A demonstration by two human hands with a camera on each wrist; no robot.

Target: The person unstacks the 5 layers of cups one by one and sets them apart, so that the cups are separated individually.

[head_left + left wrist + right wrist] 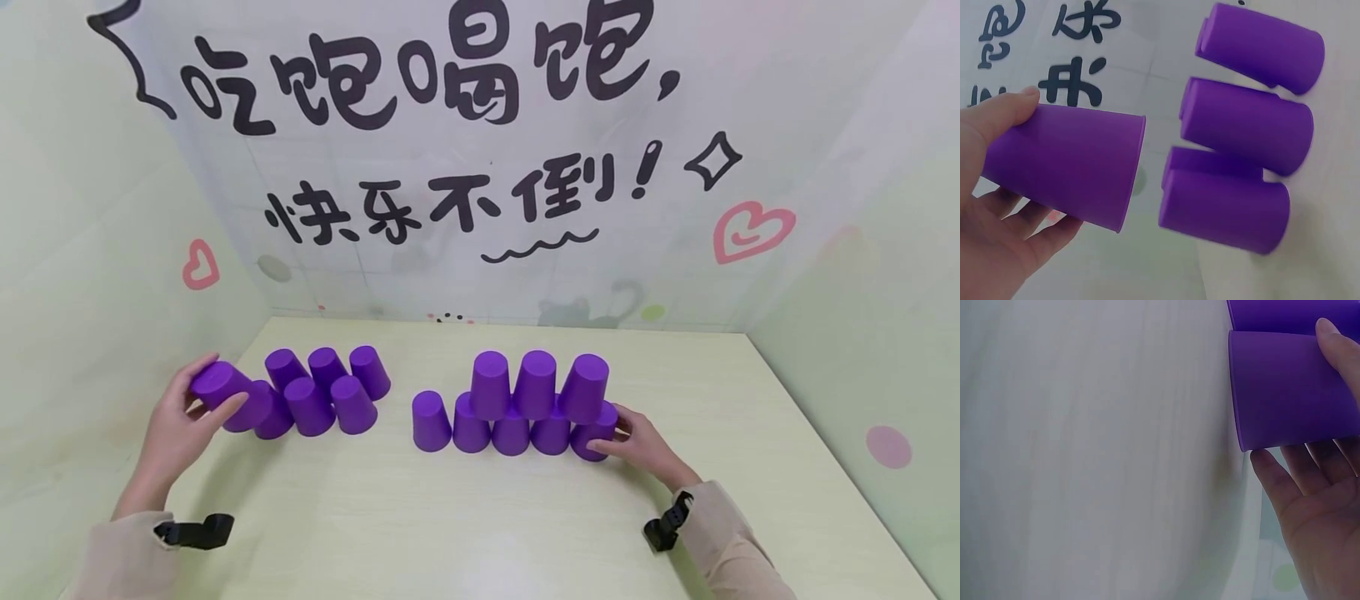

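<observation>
My left hand [176, 429] grips an upside-down purple cup [234, 398], thumb on one side and fingers on the other. In the left wrist view this held cup [1072, 165] is off the table, apart from the cups beside it. At the right, my right hand [643, 448] holds the end purple cup [591, 443] of a bottom row, its thumb in front; the right wrist view shows fingers under the cup's side [1294, 394]. Three upside-down cups [536, 387] stand on top of that row, above its right part. The row's leftmost cup [431, 423] has none on it.
Left of centre, more upside-down purple cups [310, 408] stand in two short rows on the pale table [420, 517]. A printed backdrop wall [450, 283] rises behind the table, with side walls at left and right. Black wrist mounts [197, 532] sit at both sleeves.
</observation>
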